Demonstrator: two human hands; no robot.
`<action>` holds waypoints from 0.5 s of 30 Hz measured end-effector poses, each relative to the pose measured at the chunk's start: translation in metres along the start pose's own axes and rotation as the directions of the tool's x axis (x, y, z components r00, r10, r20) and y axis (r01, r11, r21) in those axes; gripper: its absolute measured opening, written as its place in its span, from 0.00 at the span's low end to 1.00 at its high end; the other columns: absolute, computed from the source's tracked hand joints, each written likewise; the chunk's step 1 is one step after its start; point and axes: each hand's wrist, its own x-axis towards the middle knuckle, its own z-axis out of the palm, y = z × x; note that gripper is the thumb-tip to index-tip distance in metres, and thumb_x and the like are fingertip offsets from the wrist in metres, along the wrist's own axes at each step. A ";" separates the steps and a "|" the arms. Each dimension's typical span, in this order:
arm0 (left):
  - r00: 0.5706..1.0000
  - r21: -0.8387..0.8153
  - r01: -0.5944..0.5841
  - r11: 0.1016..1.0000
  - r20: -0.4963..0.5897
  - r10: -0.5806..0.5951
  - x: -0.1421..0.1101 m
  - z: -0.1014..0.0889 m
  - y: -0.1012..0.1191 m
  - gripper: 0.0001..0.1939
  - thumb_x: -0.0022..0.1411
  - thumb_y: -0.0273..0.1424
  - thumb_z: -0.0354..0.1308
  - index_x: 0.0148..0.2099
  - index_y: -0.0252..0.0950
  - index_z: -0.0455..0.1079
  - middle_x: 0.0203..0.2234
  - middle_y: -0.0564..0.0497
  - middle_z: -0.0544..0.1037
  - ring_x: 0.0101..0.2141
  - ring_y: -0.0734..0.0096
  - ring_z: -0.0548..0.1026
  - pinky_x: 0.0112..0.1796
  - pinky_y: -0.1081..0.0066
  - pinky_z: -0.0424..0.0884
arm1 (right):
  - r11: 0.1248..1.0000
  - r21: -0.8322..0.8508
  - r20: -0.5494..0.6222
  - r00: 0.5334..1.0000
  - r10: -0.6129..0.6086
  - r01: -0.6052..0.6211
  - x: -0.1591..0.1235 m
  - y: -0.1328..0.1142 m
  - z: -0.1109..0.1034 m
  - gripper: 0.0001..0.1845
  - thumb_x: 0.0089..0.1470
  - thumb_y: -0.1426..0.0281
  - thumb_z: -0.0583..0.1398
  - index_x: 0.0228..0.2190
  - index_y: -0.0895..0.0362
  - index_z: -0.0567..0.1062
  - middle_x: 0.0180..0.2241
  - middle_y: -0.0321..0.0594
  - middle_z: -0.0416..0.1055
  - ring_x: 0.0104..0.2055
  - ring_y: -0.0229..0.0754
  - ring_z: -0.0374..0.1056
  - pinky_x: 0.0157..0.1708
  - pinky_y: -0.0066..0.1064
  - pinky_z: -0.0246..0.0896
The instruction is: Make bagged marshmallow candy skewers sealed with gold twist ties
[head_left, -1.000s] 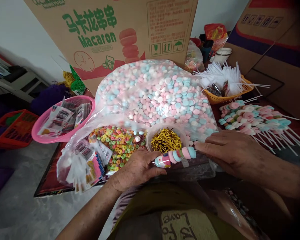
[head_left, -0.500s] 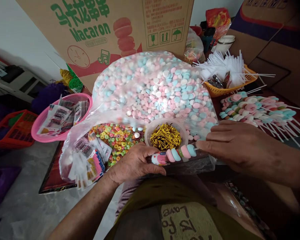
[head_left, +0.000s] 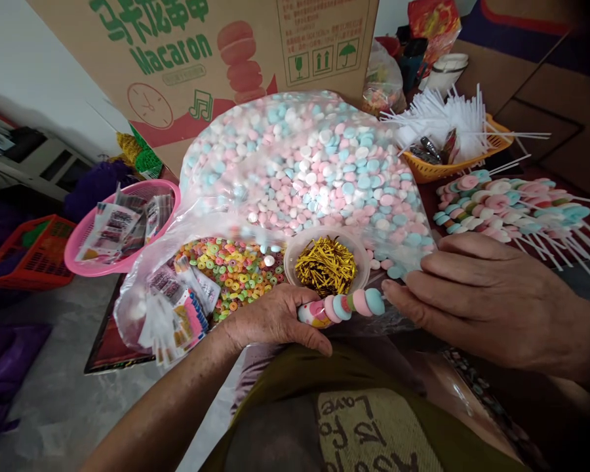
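Observation:
A candy skewer [head_left: 358,303] of pink and blue marshmallows, with green and red pieces among them, lies crosswise between my hands. A printed plastic wrapper [head_left: 317,313] covers its left end, and my left hand [head_left: 285,318] is closed around that end. At the other end, my right hand [head_left: 476,301] pinches the stick tip by the last blue marshmallow; the stick is mostly hidden by the fingers. Just beyond the skewer stands a clear round tub [head_left: 362,252] with gold twist ties [head_left: 327,265]. Ring-shaped gummies [head_left: 246,272] lie left of the tub.
A big plastic bag of marshmallows [head_left: 305,164] fills the middle, before a cardboard box [head_left: 177,98]. Printed wrappers [head_left: 177,308] lie front left. A pink basket [head_left: 71,252] stands at left. At right are a yellow basket [head_left: 423,172] with white sticks and a pile of finished skewers [head_left: 511,206].
The skewer has turned slightly in my hands, and a red piece now shows among the marshmallows. Its right end sits a little lower. The camera view has shifted slightly.

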 end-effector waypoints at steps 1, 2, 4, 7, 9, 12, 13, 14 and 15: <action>1.000 0.032 -0.004 0.999 -0.013 0.005 0.000 0.001 0.000 0.20 0.44 0.44 0.69 0.29 0.33 0.69 0.21 0.59 0.64 0.25 0.77 0.63 0.25 0.78 0.58 | 1.000 0.008 0.010 1.000 0.000 0.000 0.000 0.000 0.000 0.14 0.60 0.78 0.47 0.42 0.61 0.69 0.26 0.40 0.66 0.31 0.43 0.57 0.31 0.39 0.49; 0.999 0.087 -0.003 0.996 -0.039 0.007 -0.001 0.001 0.001 0.20 0.45 0.45 0.68 0.29 0.34 0.69 0.21 0.58 0.65 0.25 0.77 0.63 0.25 0.78 0.58 | 0.999 0.036 0.025 1.000 0.008 -0.009 0.000 -0.001 0.000 0.13 0.60 0.78 0.47 0.41 0.61 0.69 0.25 0.39 0.65 0.30 0.42 0.57 0.31 0.38 0.49; 0.989 0.286 0.024 0.958 -0.146 0.019 -0.001 0.004 0.001 0.21 0.46 0.48 0.66 0.29 0.35 0.68 0.20 0.58 0.67 0.25 0.75 0.66 0.25 0.77 0.58 | 0.985 0.159 0.068 0.996 0.054 -0.065 0.001 -0.004 0.000 0.13 0.61 0.78 0.47 0.39 0.60 0.70 0.25 0.38 0.66 0.29 0.41 0.57 0.30 0.37 0.49; 0.940 0.659 0.061 0.749 -0.291 0.179 0.000 0.011 -0.002 0.22 0.49 0.50 0.63 0.30 0.35 0.69 0.21 0.54 0.72 0.26 0.69 0.70 0.28 0.73 0.60 | 0.904 0.387 0.144 0.981 0.133 -0.180 0.003 -0.011 0.004 0.12 0.58 0.79 0.48 0.34 0.58 0.70 0.26 0.38 0.69 0.27 0.40 0.59 0.28 0.34 0.50; 0.915 0.791 0.063 0.608 -0.289 0.282 0.003 0.015 -0.003 0.21 0.52 0.50 0.61 0.32 0.36 0.70 0.22 0.51 0.74 0.27 0.66 0.72 0.30 0.70 0.62 | 0.833 0.495 0.201 0.965 0.168 -0.248 0.004 -0.014 0.009 0.11 0.57 0.79 0.49 0.32 0.58 0.71 0.26 0.38 0.69 0.26 0.38 0.60 0.25 0.31 0.48; 0.916 0.805 0.116 0.582 -0.313 0.250 0.006 0.020 -0.002 0.24 0.52 0.54 0.59 0.33 0.36 0.70 0.24 0.50 0.77 0.27 0.65 0.73 0.28 0.71 0.62 | 0.767 0.532 0.270 0.930 0.249 -0.359 0.005 -0.015 0.015 0.11 0.55 0.79 0.51 0.31 0.58 0.71 0.23 0.36 0.67 0.23 0.36 0.58 0.22 0.29 0.44; 0.919 0.783 0.150 0.604 -0.336 0.207 0.007 0.020 -0.001 0.26 0.51 0.56 0.58 0.34 0.36 0.70 0.25 0.50 0.77 0.28 0.65 0.74 0.28 0.71 0.62 | 0.771 0.510 0.284 0.921 0.268 -0.382 0.005 -0.014 0.016 0.11 0.55 0.79 0.51 0.31 0.58 0.72 0.23 0.35 0.66 0.22 0.36 0.58 0.22 0.29 0.43; 0.921 0.752 0.180 0.634 -0.355 0.160 0.008 0.020 0.001 0.27 0.49 0.57 0.58 0.35 0.37 0.70 0.26 0.50 0.78 0.28 0.65 0.74 0.28 0.71 0.62 | 0.789 0.478 0.282 0.918 0.278 -0.385 0.005 -0.012 0.015 0.11 0.53 0.79 0.51 0.31 0.57 0.72 0.22 0.35 0.66 0.22 0.37 0.58 0.22 0.30 0.42; 0.922 0.717 0.203 0.667 -0.369 0.116 0.008 0.020 0.002 0.28 0.48 0.58 0.58 0.35 0.38 0.71 0.26 0.51 0.78 0.29 0.65 0.75 0.28 0.72 0.62 | 0.814 0.449 0.271 0.925 0.268 -0.367 0.005 -0.011 0.014 0.11 0.52 0.80 0.51 0.31 0.57 0.72 0.22 0.35 0.66 0.22 0.37 0.58 0.22 0.30 0.42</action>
